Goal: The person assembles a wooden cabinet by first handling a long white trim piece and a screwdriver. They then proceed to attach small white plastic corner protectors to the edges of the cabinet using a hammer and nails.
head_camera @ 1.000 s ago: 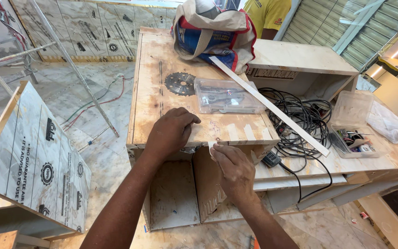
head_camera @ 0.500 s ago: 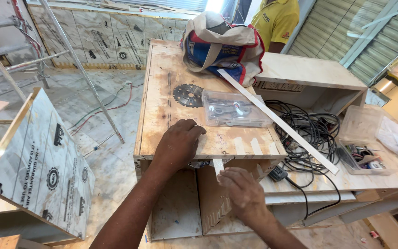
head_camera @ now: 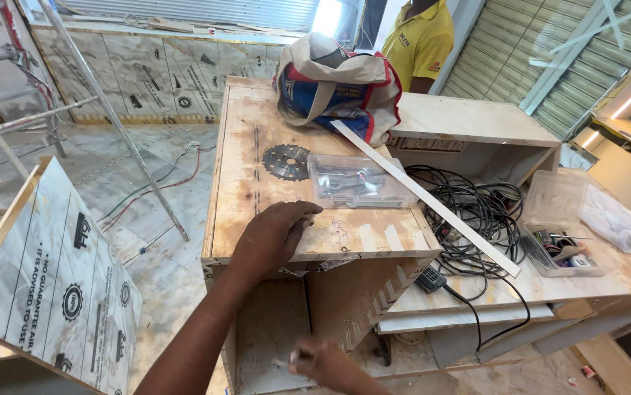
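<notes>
Plywood fills this workshop: a bare plywood cabinet (head_camera: 257, 197) stands mid-floor. At its near edge the person's left hand (head_camera: 271, 238) lies palm-down on the top panel, fingers loosely curled. Directly below and slightly right, at the foot of the open front, the right hand (head_camera: 315, 360) is closed, pinching a small pale piece (head_camera: 286, 361), too small to make out. A saw blade (head_camera: 287, 162) and clear plastic box (head_camera: 356, 181) lie farther back.
</notes>
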